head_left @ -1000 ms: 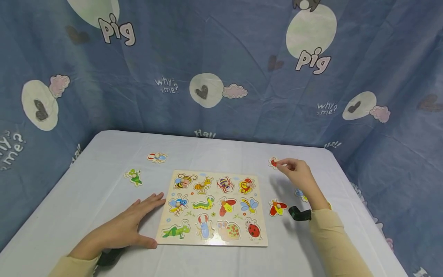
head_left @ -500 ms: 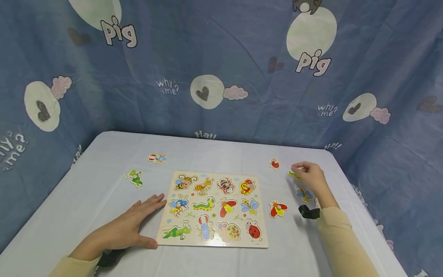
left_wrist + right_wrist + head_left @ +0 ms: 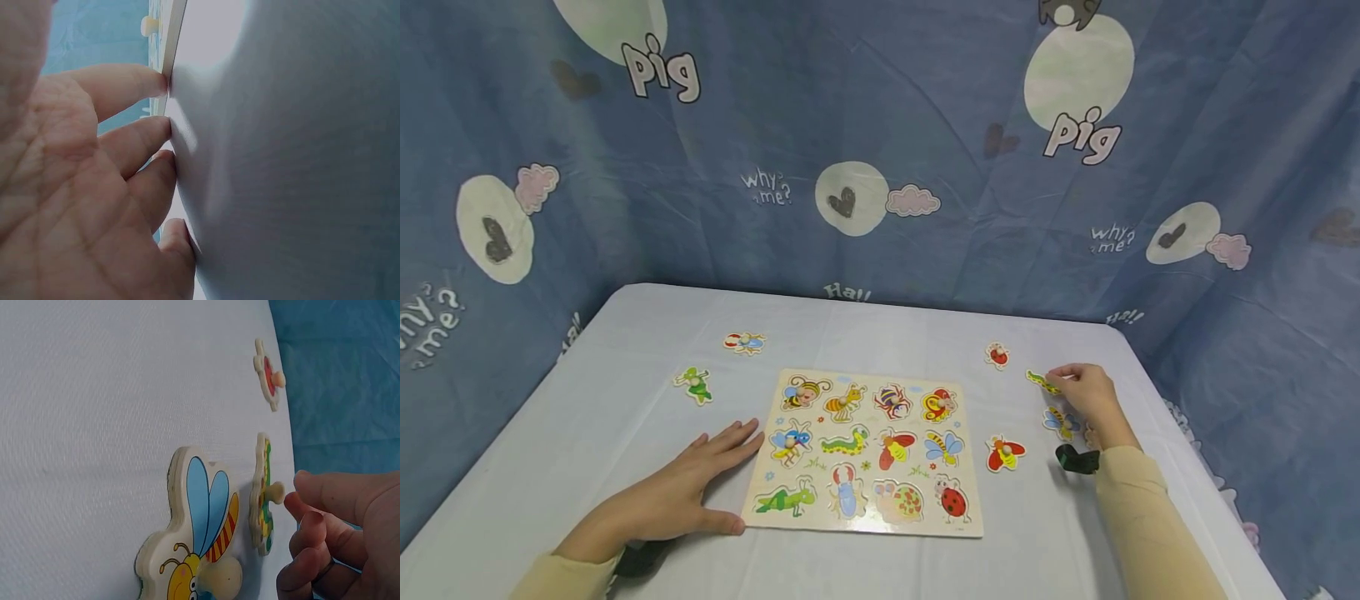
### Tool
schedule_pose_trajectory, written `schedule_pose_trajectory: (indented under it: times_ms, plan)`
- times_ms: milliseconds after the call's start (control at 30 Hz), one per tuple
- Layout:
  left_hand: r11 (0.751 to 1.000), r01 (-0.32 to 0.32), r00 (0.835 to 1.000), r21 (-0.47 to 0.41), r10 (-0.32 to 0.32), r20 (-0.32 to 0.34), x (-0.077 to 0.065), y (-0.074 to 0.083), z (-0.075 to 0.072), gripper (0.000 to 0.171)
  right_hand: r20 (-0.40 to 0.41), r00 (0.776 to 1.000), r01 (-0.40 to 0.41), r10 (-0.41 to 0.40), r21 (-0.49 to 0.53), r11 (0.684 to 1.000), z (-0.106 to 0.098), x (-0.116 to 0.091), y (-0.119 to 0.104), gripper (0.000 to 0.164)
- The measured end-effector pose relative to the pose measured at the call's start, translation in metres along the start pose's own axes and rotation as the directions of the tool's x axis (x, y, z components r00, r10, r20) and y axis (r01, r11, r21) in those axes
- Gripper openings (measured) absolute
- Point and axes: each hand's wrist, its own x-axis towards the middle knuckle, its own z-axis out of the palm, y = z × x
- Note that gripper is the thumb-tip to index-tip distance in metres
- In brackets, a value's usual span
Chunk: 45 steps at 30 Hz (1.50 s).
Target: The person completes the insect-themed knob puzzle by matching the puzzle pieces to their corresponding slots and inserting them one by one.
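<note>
A wooden peg puzzle board (image 3: 862, 527) with insect pictures lies mid-table, knobbed pieces filling its top row. My left hand (image 3: 673, 492) rests at its left edge, fingers spread; in the left wrist view a fingertip meets the board's side (image 3: 174, 44). My right hand (image 3: 1086, 396) hovers by the green caterpillar piece (image 3: 1041, 381). Seen from the right wrist, thumb and forefinger are slightly apart from the caterpillar's knob (image 3: 275, 492), holding nothing. Close by lie a blue-winged dragonfly piece (image 3: 206, 506) and a ladybug piece (image 3: 269, 375).
A red-winged bug piece (image 3: 1005, 454) lies right of the board. Another piece (image 3: 1091, 436) is partly hidden by my right wrist. To the left are a green grasshopper piece (image 3: 696, 386) and a stag beetle piece (image 3: 745, 342). A blue printed curtain (image 3: 880, 108) hangs behind the table.
My right hand has moved from the ladybug piece rightward and slightly nearer, to the caterpillar piece. The ladybug piece stays on the table. My left hand keeps its place beside the board.
</note>
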Motion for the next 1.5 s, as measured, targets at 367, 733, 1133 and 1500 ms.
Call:
schedule_pose_trajectory:
  times_ms: [367,733,1133,1500]
  plan:
    - [1.000,0.013,1.000,0.013,-0.012,-0.025,0.0003,0.0027,-0.0006,0.113,0.015,0.998,-0.065,0.064,0.024,0.998,0.0032,0.0055,0.0003,0.042]
    - [1.000,0.023,0.999,-0.008,-0.023,-0.029,0.0010,0.0041,-0.0011,0.113,-0.023,0.993,-0.112,0.113,0.017,0.994,0.0036,0.0024,-0.0016,0.042]
    - [1.000,0.023,0.999,-0.008,-0.023,-0.033,-0.0002,0.0028,-0.0012,0.113,-0.043,0.991,-0.129,0.130,0.023,0.991,0.0080,0.0056,-0.0002,0.039]
    - [1.000,0.027,0.999,-0.011,-0.027,-0.028,0.0008,0.0024,-0.0002,0.113,-0.079,0.996,-0.044,0.039,-0.070,0.997,0.0080,0.0023,-0.0070,0.035]
